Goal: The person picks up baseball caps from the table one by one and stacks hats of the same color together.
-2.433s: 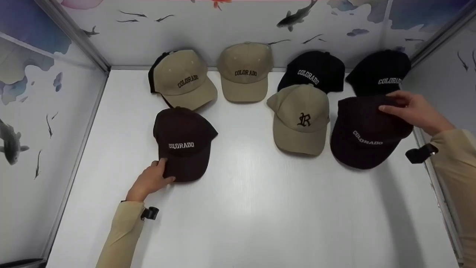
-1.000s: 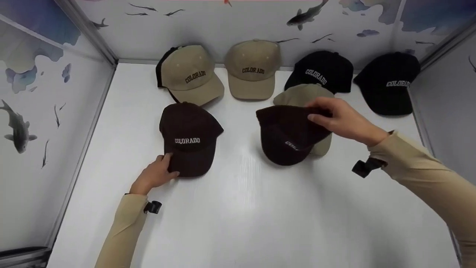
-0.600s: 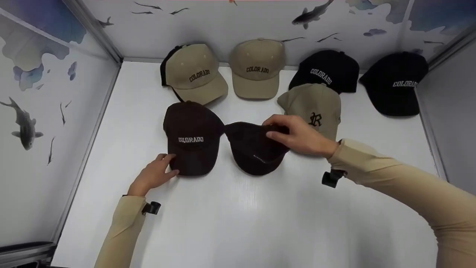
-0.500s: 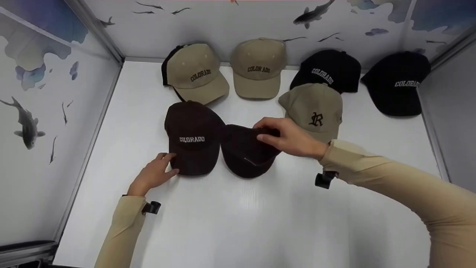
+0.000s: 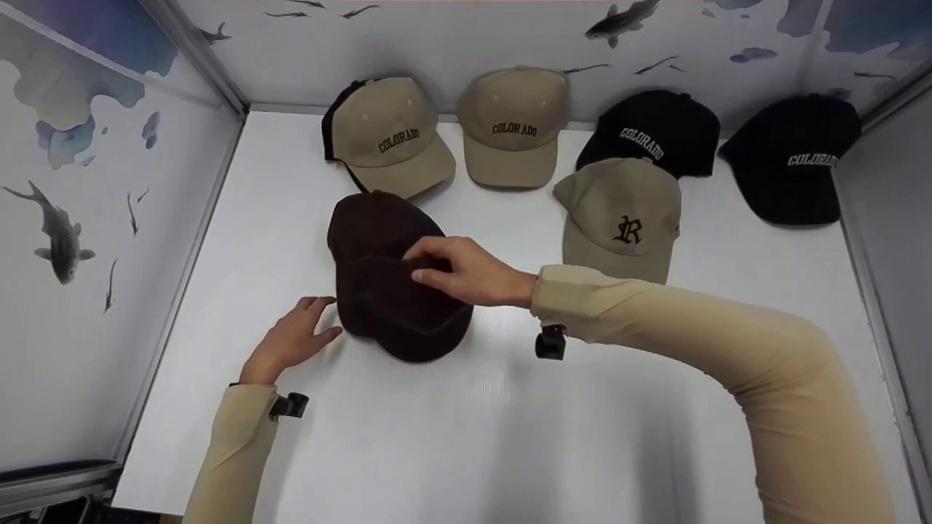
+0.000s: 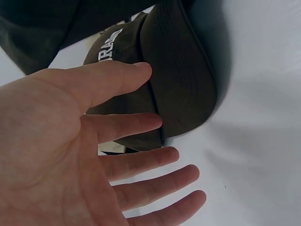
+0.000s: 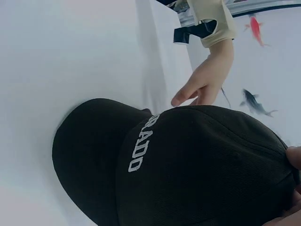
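Note:
My right hand (image 5: 477, 275) pinches the crown of a dark maroon baseball cap (image 5: 397, 298) between thumb and fingers. That cap is tilted brim-down over a second dark maroon cap (image 5: 371, 225) on the table, hiding its lettering in the head view. In the right wrist view the held cap (image 7: 188, 160) shows part of a white word. My left hand (image 5: 287, 338) is beside the lower cap's brim with its fingers spread and holds nothing. The left wrist view shows its palm (image 6: 42, 141) and, behind it, the lower cap's brim (image 6: 181, 80).
At the back stand a beige cap (image 5: 389, 131) overlapping a black one, another beige cap (image 5: 513, 127) and two black caps (image 5: 662, 131). A beige cap with an R (image 5: 626, 211) leans before one black cap. Printed wall panels (image 5: 65, 218) enclose the white table (image 5: 437, 451).
My right hand has carried the held maroon cap leftward from the right side, past the R cap, onto the other maroon cap. My left hand has come off the lower cap's brim.

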Available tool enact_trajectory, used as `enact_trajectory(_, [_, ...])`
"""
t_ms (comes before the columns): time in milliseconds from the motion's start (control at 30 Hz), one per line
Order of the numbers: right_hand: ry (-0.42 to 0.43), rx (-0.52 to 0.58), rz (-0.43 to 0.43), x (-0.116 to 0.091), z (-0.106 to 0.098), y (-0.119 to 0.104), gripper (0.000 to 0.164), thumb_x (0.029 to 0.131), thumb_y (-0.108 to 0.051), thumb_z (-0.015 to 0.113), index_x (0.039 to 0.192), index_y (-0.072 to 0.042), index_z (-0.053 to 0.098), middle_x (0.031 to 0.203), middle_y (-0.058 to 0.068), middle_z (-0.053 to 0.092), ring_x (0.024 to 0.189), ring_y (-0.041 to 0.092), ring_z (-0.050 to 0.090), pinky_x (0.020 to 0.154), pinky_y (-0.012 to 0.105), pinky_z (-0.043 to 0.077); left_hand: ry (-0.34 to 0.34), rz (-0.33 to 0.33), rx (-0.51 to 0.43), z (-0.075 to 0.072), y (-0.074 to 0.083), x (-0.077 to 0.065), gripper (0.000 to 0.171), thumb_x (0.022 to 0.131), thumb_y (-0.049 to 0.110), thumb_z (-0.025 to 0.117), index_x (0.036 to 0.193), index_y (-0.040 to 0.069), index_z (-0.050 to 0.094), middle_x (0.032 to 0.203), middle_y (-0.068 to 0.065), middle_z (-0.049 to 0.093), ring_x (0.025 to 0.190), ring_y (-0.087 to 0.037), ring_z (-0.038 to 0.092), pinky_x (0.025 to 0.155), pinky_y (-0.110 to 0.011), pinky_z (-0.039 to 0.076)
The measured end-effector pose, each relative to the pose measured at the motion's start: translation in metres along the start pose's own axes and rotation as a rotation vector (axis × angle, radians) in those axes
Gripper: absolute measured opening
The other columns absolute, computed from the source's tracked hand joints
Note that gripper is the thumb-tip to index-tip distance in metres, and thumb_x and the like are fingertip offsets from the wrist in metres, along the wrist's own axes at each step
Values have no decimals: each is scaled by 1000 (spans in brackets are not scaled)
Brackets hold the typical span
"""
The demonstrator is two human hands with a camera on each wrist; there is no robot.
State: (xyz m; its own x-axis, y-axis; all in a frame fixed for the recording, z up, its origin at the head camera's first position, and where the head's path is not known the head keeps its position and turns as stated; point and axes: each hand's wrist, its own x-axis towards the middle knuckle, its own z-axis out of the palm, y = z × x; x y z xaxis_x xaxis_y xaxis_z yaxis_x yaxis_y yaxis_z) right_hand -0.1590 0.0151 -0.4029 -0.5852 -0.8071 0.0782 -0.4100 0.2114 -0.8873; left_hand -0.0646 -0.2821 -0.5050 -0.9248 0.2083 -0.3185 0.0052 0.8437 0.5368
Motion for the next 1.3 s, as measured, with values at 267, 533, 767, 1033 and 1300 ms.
enact_trajectory(267, [37, 50, 43, 39, 16, 4, 20, 99, -5, 53, 115, 4, 60, 114, 11, 60, 104, 17, 52, 94, 24, 38, -9, -56, 11, -7, -10, -9, 58, 97, 20, 58, 143, -7, 35, 141, -36, 33, 115, -52, 49, 91, -60, 41])
enact_trajectory(533, [92, -73, 87, 78, 22, 26, 25, 100, -9, 52, 121, 3, 59, 121, 13, 60, 111, 20, 53, 96, 23, 36, -19, -61, 49, -15, -15, -29, 60, 94, 17, 61, 143, -8, 35, 144, -39, 27, 120, -56, 41, 94, -63, 37])
enact_trajectory(767, [157, -165, 143, 109, 34, 47, 26, 102, -11, 48, 123, 1, 57, 124, 14, 60, 115, 22, 54, 96, 27, 39, -9, 27, 35, -2, -4, -37, 62, 93, 14, 64, 144, -5, 36, 147, -35, 26, 124, -52, 41, 99, -62, 32])
enact_trajectory(1033, [261, -272, 264, 124, 46, 70, 28, 104, -14, 45, 126, 1, 54, 124, 15, 59, 115, 25, 54, 96, 33, 40, -25, 108, -7, 21, 18, -26, 73, 91, 13, 68, 151, 4, 28, 154, -28, 14, 125, -52, 39, 93, -58, 41])
enact_trajectory(1300, [236, -424, 341, 119, 48, 79, 47, 103, -36, 44, 139, -6, 41, 132, 16, 44, 122, 30, 40, 96, 46, 34, -66, 106, -15, 30, 20, -14, 71, 92, 14, 67, 150, 0, 27, 155, -29, 7, 134, -50, 25, 98, -60, 36])
